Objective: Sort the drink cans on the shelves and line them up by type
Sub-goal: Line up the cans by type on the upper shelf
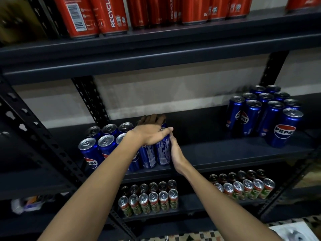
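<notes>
A block of blue Pepsi cans (106, 145) stands at the left of the middle shelf (225, 150). My left hand (151, 134) lies over the tops of the block's right-hand cans, fingers reaching to the back row and thumb stretched right. My right hand (175, 150) presses flat against the side of the rightmost front can (163, 150), fingers straight. A second cluster of blue Pepsi cans (267, 112) stands at the right end of the same shelf, apart from the first. Red cans (111, 14) line the top shelf.
On the lower shelf stand two groups of small green-and-red cans (152, 200), (246, 186) in rows. A perforated black upright (90, 100) rises behind the left block. A crumpled plastic bag (26, 204) lies at lower left, and a white object (293, 232) on the patterned floor.
</notes>
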